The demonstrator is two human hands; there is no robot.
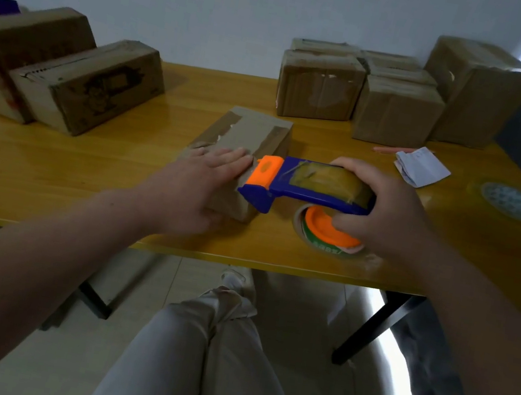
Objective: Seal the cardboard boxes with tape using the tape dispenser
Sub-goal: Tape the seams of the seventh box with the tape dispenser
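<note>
Tape dispenser [306, 184] gripped in right hand [385, 212] beside cardboard box [245, 139].

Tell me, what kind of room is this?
Probably a small parcel-packing room: taped boxes grouped on the table, the right hand gripping a tape dispenser, the left hand flat on a box.

Nothing legible; only blurred print on the tape roll [320, 244]
</note>
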